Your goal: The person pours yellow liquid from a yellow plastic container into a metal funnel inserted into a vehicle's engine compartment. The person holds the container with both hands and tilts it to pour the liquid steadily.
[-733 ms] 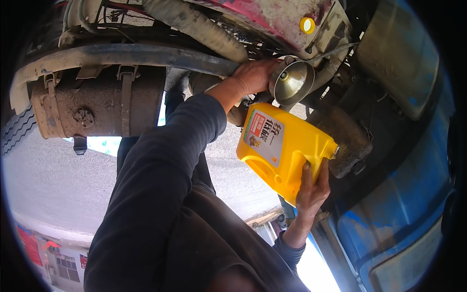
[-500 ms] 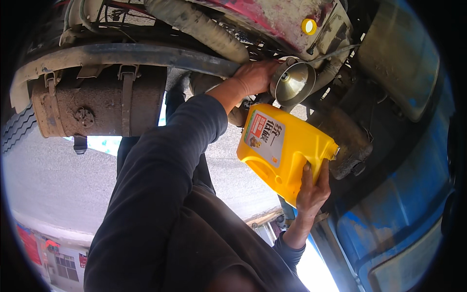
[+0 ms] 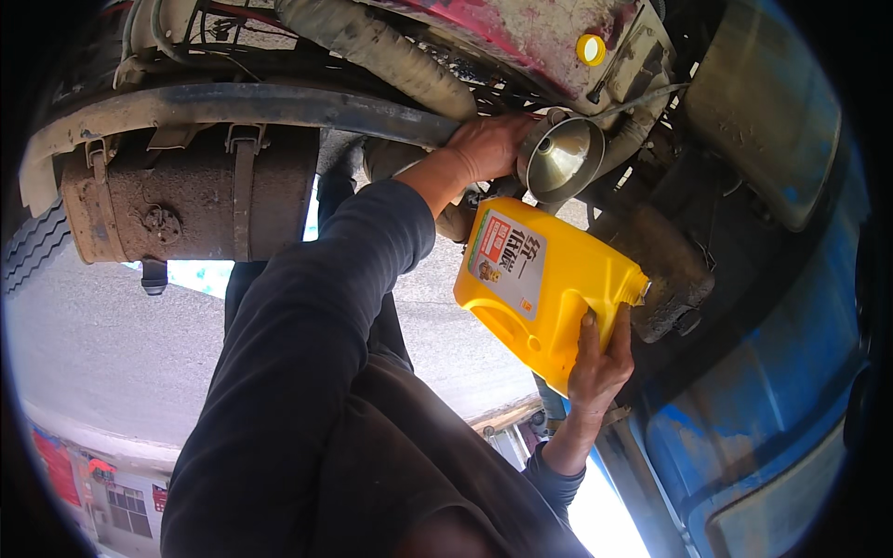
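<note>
Stillness is mainly what is shown: over the last half second the yellow jug (image 3: pixel 558 270) and the metal funnel (image 3: pixel 563 160) have been kept almost exactly in place, with only a very slight shift. From this, the work in hand is judged to be at a steady hold, with no pouring seen.

The jug is held by the right hand (image 3: pixel 600 372), the fingers being closed around its handle end. It is tilted on its side, up and to the left of that hand, and its mouth (image 3: pixel 640 288) is turned to the right, just above the fingers and away from the funnel. Whether a cap or seal is on the mouth cannot be told.

The funnel's rim is met by the left hand (image 3: pixel 488 147) at its left side. Those fingers are mostly hidden behind it, so whether anything is pinched cannot be told. Above and right of the left hand, a yellow ring (image 3: pixel 590 50) is seen on a red panel (image 3: pixel 498 26); well to its left, a rusty tank (image 3: pixel 191 200) is seen.
</note>
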The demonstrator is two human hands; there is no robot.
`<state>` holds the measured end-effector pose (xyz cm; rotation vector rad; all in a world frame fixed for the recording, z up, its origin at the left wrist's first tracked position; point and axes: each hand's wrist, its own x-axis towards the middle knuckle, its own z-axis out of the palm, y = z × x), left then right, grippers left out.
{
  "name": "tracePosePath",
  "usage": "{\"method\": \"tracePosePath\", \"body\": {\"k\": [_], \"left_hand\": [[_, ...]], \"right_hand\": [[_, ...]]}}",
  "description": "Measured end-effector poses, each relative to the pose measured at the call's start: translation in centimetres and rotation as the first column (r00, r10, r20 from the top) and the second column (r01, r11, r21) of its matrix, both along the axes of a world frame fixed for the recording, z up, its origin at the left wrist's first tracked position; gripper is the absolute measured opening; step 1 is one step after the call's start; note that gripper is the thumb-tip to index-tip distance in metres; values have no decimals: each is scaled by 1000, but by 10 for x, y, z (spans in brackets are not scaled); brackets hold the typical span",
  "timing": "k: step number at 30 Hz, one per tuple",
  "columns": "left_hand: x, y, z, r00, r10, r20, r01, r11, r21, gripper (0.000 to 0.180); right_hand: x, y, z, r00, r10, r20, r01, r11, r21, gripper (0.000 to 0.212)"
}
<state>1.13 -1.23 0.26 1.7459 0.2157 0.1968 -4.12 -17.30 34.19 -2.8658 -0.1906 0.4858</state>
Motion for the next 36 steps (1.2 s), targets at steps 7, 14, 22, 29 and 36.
{"method": "tracePosePath", "body": {"k": [7,14,22,29,36], "left_hand": [[1,-1,-2,1000,3,6,-3,1000,31,51],[0,1,1,1000,0,-9,0,999,40,52],[-1,5,6,999,-28,-30,28,1000,-1,53],[-1,4,6,1000,-16,-8,16,1000,-6,55],[0,-2,-3,1000,-2,-3,2,1000,9,52]], "right_hand": [[0,-3,-1,995,89,32,-88,996,-30,64],[1,-10,-3,963,257,84,-244,959,-143,66],[5,-17,-6,904,407,135,-384,908,-165,68],[2,-16,-3,971,225,80,-217,971,-96,69],[1,-11,-4,959,270,89,-255,955,-154,68]]}}
